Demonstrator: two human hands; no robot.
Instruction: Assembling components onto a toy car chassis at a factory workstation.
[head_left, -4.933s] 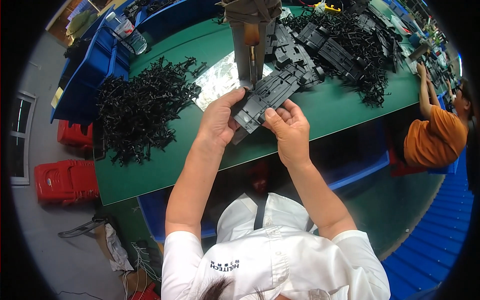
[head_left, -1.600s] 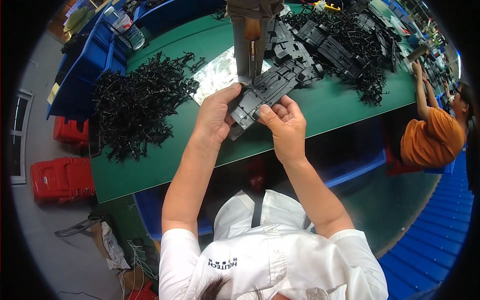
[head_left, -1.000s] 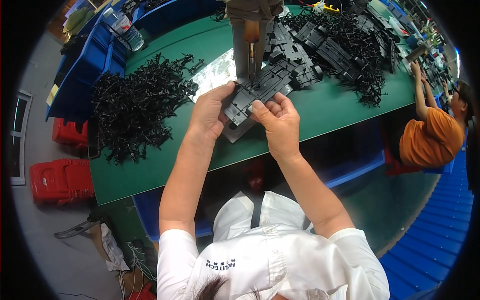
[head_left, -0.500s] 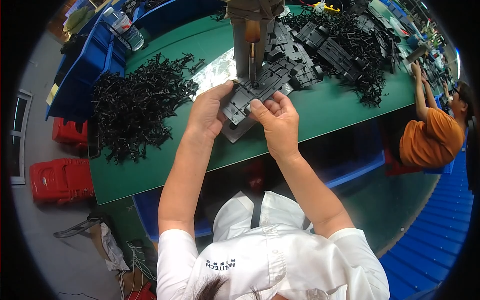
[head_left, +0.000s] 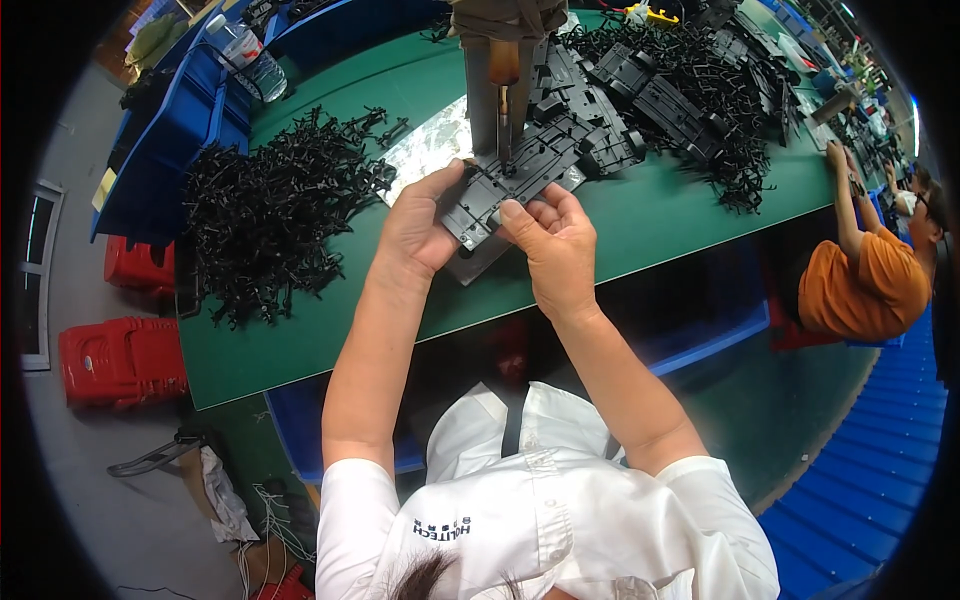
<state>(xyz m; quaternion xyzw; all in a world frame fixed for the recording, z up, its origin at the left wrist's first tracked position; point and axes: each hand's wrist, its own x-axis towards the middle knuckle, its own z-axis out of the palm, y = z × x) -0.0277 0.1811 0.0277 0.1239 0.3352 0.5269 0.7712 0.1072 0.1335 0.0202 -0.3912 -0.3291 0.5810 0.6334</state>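
Observation:
A flat black moulded plastic chassis plate (head_left: 482, 200) lies tilted under an upright machine with a thin metal tip (head_left: 505, 110). The tip comes down at the plate's middle; whether it touches cannot be made out. My left hand (head_left: 425, 215) grips the plate's left edge, thumb on top and fingers partly hidden beneath. At the near right edge my right hand (head_left: 552, 235) pinches it, thumb on the top face and fingers curled at the side. Below the plate shows part of a grey metal base (head_left: 485, 262).
Heaps of small black plastic parts lie left (head_left: 275, 215) and right on the green table (head_left: 400, 330). More chassis plates (head_left: 660, 105) are piled at the back right. Blue bins (head_left: 170, 130), a water bottle (head_left: 250, 62) and red stools (head_left: 120, 360) stand left. A person in orange (head_left: 865, 285) works at right.
The plate and both hands have hardly moved; my left forearm has shifted slightly right. The person in orange has leaned a little to the right.

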